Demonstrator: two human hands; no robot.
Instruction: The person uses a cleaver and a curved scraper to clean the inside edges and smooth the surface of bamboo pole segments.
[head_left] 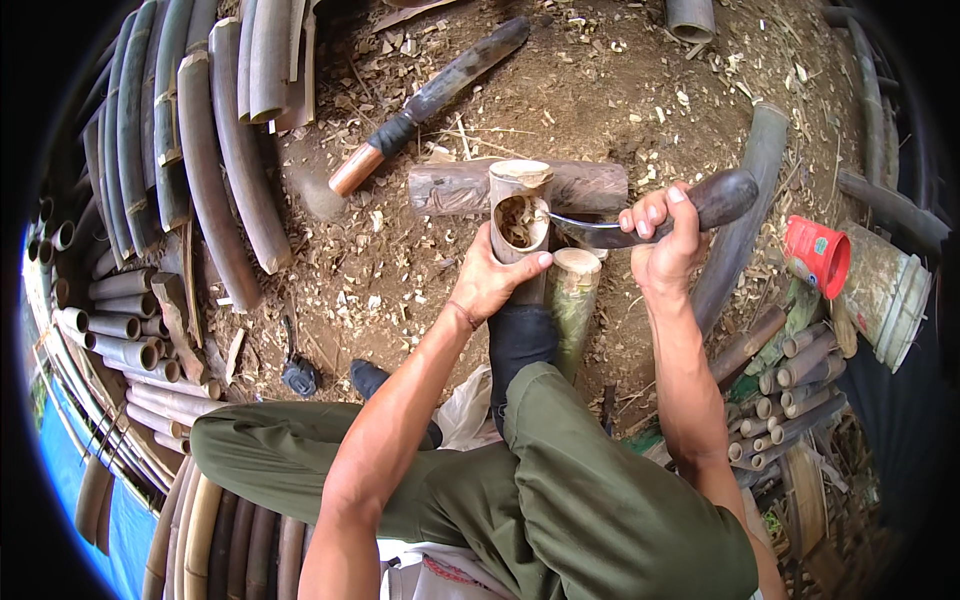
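My left hand is wrapped round the lower part of a short bamboo piece, thumb across its front. An oval opening is cut in the piece's side, with pale shavings inside. My right hand grips a knife by its thick dark handle. The thin curved blade points left, its tip at the right rim of the opening. Behind the bamboo piece a short log lies crosswise. A greenish bamboo stub stands to its right, near my dark-socked foot.
A machete with a wooden handle lies on the chip-strewn ground ahead. Long bamboo poles lie at the left, cut tubes stacked below. At the right are a red cup, a dirty bucket and more cut bamboo.
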